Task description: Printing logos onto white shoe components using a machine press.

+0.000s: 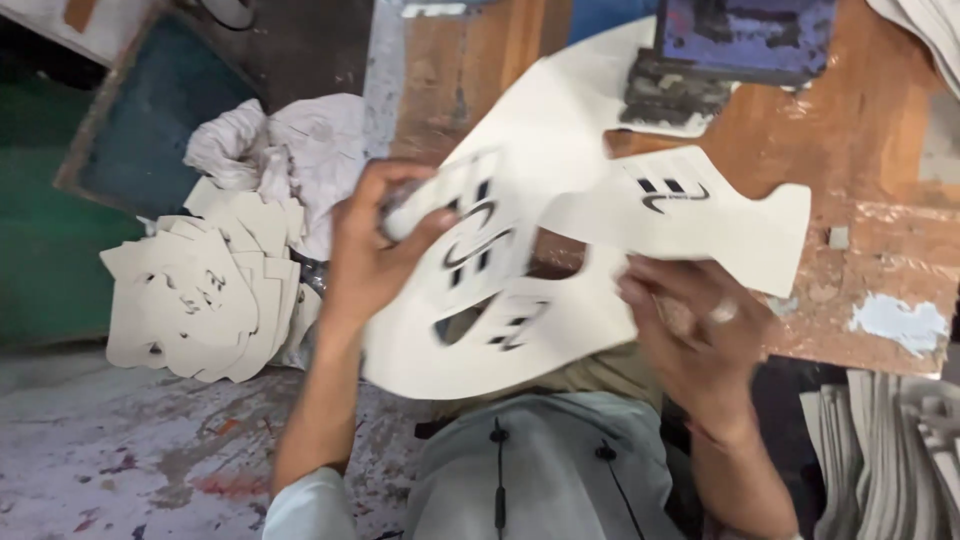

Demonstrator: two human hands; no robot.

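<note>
Over lap, at edge of worn wooden bench: I see left hand closed around top edge of cream die-cut sheets carrying dark printed marks, thumb over front. Right hand, ring on finger, pinches lower right corner; second printed piece fans out above it. Risks, my judgement: fresh-looking print may smear under thumb; loose fanned pieces may slip apart, fall to paint-spattered floor. Finished pile sits left, near white rag; inked block on bench behind.

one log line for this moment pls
left hand: grips white cut sheet | right hand: holds printed cutout | pile of cutouts: at left
</note>
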